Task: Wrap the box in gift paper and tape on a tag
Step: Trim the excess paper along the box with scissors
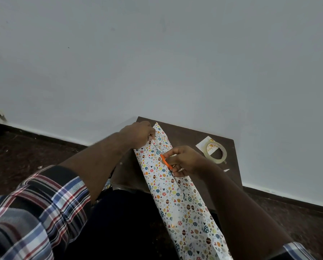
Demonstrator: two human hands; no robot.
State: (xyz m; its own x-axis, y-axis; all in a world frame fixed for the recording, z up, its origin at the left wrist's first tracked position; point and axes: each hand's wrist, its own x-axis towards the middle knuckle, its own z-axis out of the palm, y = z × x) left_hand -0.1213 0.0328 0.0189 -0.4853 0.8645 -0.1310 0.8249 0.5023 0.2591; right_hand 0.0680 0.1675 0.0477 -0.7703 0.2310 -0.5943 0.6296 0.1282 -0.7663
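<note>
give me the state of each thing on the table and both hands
gift paper: long folded strip lying across the table
scissors: held over the paper, blades pointing away from the person
tape roll: lying flat, partly on the tag
tag: flat under the roll
left hand: pinching the paper's far end
right hand: gripping the scissors

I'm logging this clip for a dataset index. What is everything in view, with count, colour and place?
Egg-patterned gift paper: one, white multicoloured, long strip across table toward viewer.
Orange-handled scissors: one, over paper, in right hand.
Clear tape roll: one, translucent, table right.
White gift tag: one, under tape roll.
Dark brown table: one, against wall.
Grey wall: behind.
Left hand: pinches paper's far end.
Right hand: grips scissors.
</note>
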